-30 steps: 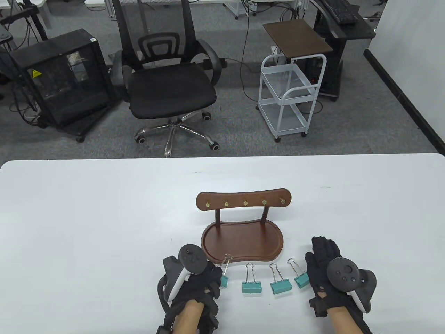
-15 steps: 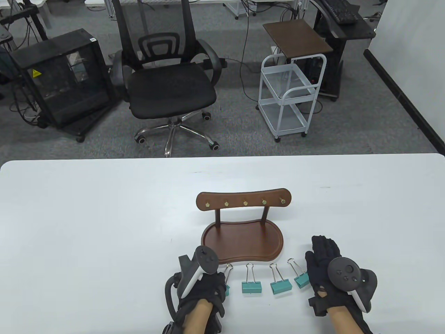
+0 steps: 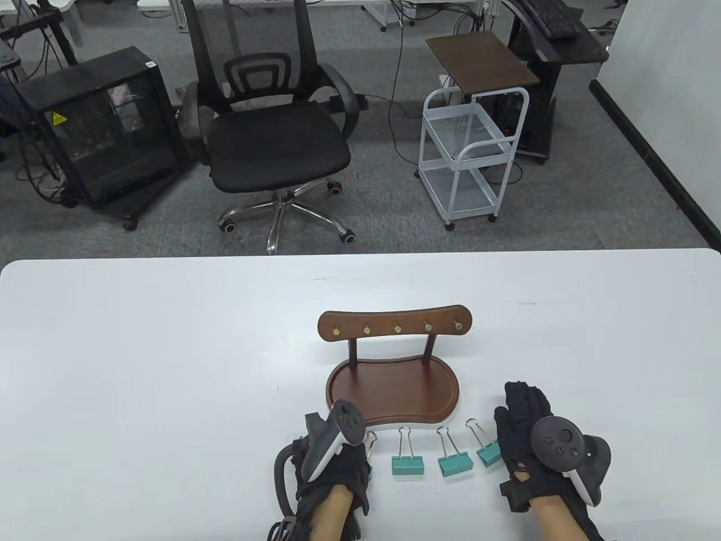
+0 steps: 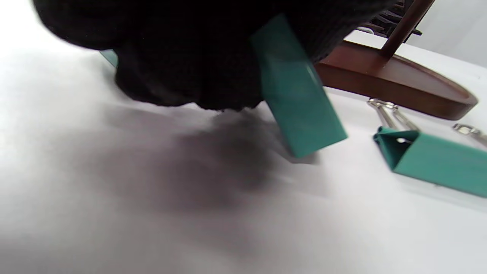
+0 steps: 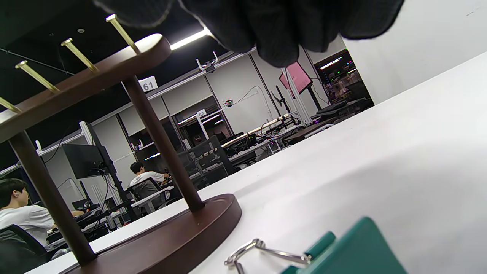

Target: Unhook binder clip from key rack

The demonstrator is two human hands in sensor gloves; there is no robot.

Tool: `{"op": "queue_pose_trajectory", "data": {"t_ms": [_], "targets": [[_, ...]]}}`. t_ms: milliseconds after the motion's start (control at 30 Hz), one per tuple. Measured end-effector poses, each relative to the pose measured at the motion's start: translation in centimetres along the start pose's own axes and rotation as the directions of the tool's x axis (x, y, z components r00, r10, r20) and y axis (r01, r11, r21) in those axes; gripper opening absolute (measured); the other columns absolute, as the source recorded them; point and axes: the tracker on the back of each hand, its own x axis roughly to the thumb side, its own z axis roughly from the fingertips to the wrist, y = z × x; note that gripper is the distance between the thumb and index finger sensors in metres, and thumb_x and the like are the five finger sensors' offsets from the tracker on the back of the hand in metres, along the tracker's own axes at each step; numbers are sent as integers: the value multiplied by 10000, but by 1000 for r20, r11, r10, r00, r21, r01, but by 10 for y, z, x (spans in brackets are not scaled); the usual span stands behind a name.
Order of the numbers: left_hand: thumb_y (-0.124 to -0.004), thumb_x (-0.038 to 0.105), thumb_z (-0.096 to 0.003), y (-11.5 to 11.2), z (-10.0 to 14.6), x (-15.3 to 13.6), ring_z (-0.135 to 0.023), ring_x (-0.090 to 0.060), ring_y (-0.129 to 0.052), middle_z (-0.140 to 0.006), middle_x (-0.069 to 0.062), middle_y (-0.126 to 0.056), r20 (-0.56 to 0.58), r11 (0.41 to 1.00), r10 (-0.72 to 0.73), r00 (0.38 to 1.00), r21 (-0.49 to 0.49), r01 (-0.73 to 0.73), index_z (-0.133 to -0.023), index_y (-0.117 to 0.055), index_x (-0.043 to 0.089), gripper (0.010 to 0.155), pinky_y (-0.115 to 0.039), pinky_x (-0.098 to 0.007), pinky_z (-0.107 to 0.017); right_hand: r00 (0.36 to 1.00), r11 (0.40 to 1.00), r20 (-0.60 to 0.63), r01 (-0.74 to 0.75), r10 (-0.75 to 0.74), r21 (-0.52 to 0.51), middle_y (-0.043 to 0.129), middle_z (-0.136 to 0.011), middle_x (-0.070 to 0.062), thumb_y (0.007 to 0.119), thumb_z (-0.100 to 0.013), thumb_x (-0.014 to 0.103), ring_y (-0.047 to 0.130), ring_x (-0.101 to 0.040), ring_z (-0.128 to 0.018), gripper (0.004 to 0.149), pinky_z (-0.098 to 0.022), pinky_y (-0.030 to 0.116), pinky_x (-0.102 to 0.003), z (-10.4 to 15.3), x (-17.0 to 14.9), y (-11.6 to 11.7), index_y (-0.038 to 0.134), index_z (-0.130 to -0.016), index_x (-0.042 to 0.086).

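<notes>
The left hand (image 3: 332,479) grips the leftmost clip (image 4: 296,99) in its fingers (image 4: 182,72), just near of the rack (image 3: 394,360), its end at the tabletop (image 3: 169,366). Three more clips (image 3: 408,465) lie rightward; the right hand (image 3: 529,445) rests flat, fingers extended, beside the rightmost.

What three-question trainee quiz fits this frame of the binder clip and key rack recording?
1. True or false: a clip hangs from a brass peg of the key rack.
2. How many teal binder clips show on the table?
3. Which hand holds a clip: A left hand, B right hand?

Key: 1 false, all five pegs are bare. 2 four, counting the leftmost clip. 3 A.
</notes>
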Motion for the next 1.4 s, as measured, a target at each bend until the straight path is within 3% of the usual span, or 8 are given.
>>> {"op": "queue_pose_trajectory", "data": {"t_ms": [433,900,1233,1400], "targets": [[-736,570,-543,1,6,10,-397,-295,-991,-563,9,-1020,-67,950,-257,964,168,265,-833,-889,241,464,-821,-490,-358,1000,1000,-3,12,-12,1,678,-976,-141,644,-404,491,615,-404,-886,595,-626,618,-516,0,0,0,636,-911,181],[-709,547,-550,12,10,-1,-544,-287,-977,-684,-38,-986,-49,952,-154,987,262,161,-859,-876,231,473,-811,-493,-404,999,999,-28,38,-38,8,678,-975,-143,644,-404,493,614,-407,-885,595,-625,618,-517,0,-3,0,638,-910,182],[-668,578,-545,30,30,7,-901,-366,-834,-1012,-87,-834,128,929,1,992,367,-48,-1049,-712,259,598,-698,-599,-632,1000,1000,12,-25,25,9,661,-983,-139,646,-400,497,596,-404,-894,597,-632,606,-519,1,6,0,631,-913,193],[-616,626,-539,35,39,23,-989,-385,-762,-1110,-88,-750,154,924,-22,988,380,-39,-1097,-642,271,662,-673,-605,-662,995,996,55,-89,89,-1,653,-990,-120,652,-397,498,585,-390,-901,594,-637,600,-513,1,19,-4,628,-914,208]]}}
